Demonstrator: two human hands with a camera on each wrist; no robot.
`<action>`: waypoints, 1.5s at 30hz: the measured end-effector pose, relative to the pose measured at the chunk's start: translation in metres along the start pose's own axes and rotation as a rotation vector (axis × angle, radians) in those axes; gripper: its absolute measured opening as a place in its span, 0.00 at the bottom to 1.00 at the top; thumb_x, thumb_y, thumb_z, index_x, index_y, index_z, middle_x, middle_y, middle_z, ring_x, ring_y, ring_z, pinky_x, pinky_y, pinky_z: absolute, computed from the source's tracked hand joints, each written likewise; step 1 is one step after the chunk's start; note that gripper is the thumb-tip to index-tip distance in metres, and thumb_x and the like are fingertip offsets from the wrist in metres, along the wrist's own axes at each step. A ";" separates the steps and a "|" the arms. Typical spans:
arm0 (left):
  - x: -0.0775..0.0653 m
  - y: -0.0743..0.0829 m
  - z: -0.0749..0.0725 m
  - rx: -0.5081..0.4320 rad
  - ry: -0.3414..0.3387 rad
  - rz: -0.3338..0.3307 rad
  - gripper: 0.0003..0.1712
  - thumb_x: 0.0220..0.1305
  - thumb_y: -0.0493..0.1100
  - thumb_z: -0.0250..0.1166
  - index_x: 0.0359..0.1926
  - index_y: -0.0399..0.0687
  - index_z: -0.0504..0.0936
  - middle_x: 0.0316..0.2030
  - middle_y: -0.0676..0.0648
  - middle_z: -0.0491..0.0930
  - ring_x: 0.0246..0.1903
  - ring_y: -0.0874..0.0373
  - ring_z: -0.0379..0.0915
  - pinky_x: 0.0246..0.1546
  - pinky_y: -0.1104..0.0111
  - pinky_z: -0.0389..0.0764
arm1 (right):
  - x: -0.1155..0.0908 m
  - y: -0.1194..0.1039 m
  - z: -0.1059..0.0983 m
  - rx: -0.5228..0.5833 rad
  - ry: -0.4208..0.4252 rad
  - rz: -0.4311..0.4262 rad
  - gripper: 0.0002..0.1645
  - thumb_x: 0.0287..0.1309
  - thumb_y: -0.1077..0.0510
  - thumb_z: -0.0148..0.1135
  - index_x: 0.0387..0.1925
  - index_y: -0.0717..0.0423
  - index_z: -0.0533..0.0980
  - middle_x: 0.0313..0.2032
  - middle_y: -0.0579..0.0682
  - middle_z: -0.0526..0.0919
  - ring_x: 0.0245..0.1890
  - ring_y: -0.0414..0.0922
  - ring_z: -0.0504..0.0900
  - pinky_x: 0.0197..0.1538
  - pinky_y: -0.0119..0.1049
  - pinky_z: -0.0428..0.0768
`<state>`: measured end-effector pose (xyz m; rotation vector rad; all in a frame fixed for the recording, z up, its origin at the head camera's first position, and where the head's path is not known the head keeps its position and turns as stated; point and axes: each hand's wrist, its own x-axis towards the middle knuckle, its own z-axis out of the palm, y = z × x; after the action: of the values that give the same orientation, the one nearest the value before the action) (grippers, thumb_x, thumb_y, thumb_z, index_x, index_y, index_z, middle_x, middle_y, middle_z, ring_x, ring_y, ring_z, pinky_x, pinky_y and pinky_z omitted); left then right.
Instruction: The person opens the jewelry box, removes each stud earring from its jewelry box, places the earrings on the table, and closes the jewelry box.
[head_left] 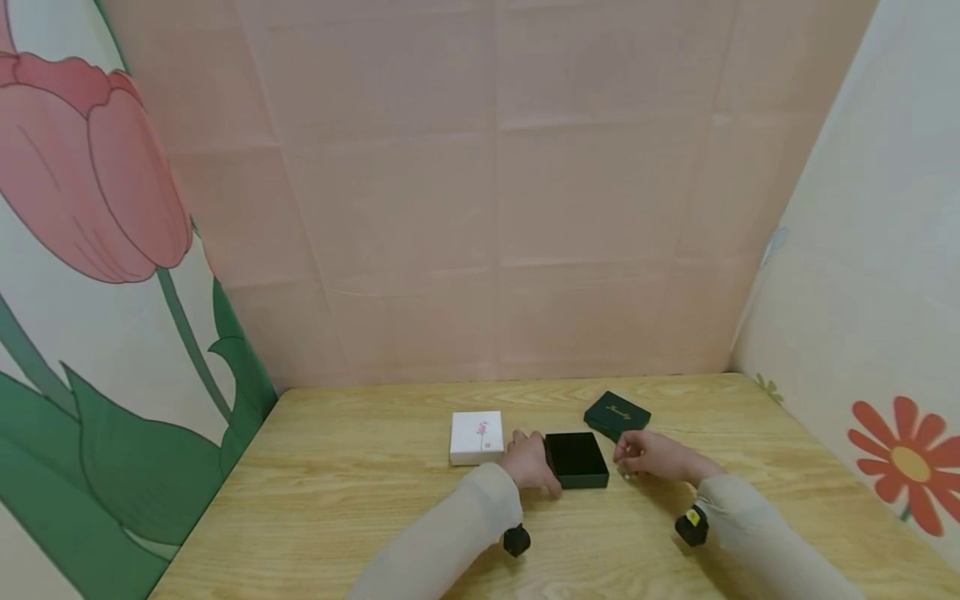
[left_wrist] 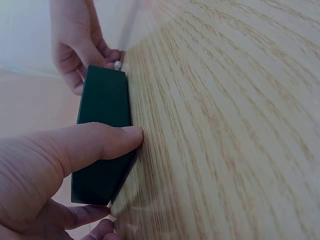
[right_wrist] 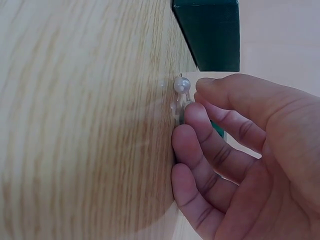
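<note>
My left hand (head_left: 529, 462) grips the left side of an open dark green jewelry box (head_left: 586, 481), whose inside is black. In the left wrist view the thumb (left_wrist: 100, 142) lies across the box's outer wall (left_wrist: 105, 97), with other fingers around its end. To the right of the box, my right hand (head_left: 660, 457) is low over the table. Its thumb and index finger pinch a small piece with a white pearl and a thin metal part, seemingly a pearl earring (right_wrist: 182, 85). The fingertips partly hide it. Its other fingers are curled close to the tabletop.
Behind the right hand lies a dark green lid (head_left: 617, 414) with gold lettering, set at an angle. A white box (head_left: 477, 439) with a pink flower print stands left of the left hand. All rest on a wood-grain table (head_left: 337, 492), with a pink cloth (head_left: 495, 208) behind.
</note>
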<state>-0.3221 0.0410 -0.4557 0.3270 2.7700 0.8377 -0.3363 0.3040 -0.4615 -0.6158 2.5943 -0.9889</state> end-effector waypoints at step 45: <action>-0.003 0.001 0.000 -0.062 0.018 0.000 0.58 0.33 0.44 0.84 0.67 0.54 0.63 0.54 0.39 0.65 0.48 0.49 0.66 0.45 0.56 0.76 | 0.001 -0.002 -0.004 0.094 0.080 -0.180 0.12 0.66 0.59 0.58 0.43 0.65 0.73 0.35 0.59 0.79 0.33 0.39 0.77 0.36 0.31 0.76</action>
<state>-0.3196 0.0411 -0.4542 0.3094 2.7536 0.9286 -0.3386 0.3044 -0.4571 -0.8118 2.5781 -1.2066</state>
